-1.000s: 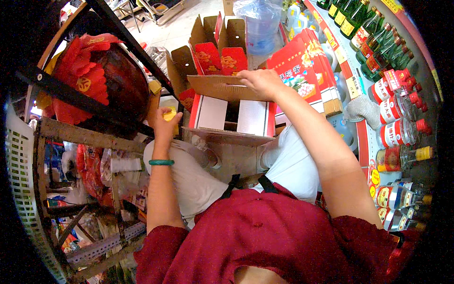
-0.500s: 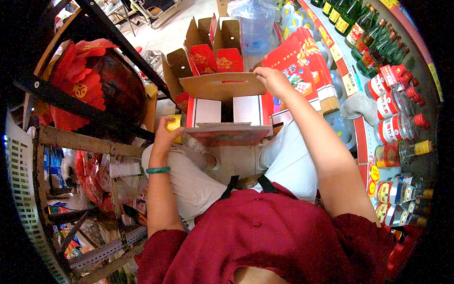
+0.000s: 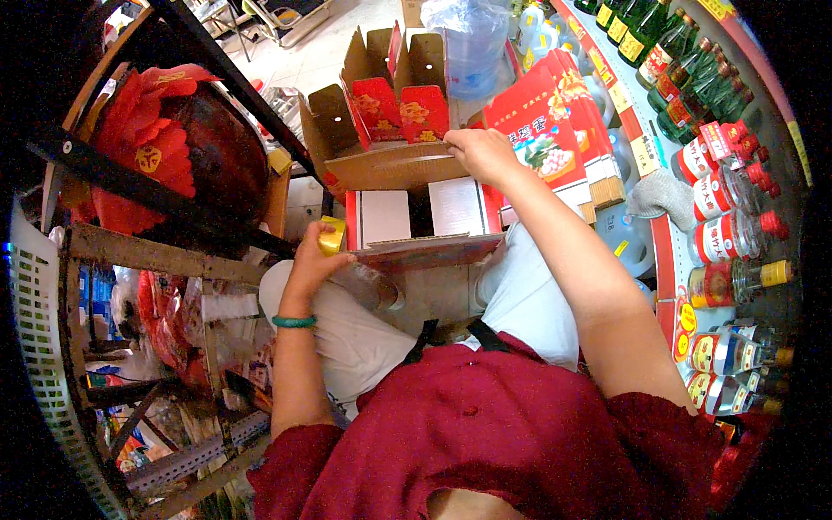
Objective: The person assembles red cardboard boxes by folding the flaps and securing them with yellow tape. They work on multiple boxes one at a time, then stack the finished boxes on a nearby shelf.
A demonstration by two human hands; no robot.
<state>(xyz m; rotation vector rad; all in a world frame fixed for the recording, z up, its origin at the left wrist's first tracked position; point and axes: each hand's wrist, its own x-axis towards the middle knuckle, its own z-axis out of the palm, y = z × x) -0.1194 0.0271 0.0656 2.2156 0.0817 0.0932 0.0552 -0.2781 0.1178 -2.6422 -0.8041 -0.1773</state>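
While propped on the lap at frame centre, red-and-white carton (image 3: 422, 221) looks light, stiff, corners crushable; right hand (image 3: 482, 153) pinching its brown flap (image 3: 394, 165); left hand (image 3: 314, 260) clenched round clear bottle (image 3: 368, 284) with yellow cap (image 3: 331, 236); best gripped by side walls.

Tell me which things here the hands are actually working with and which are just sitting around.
In hand:
right hand on the brown flap of the red carton
left hand holding a yellow tape roll

Lying about:
bottles on the shelf
red flower decoration
white basket
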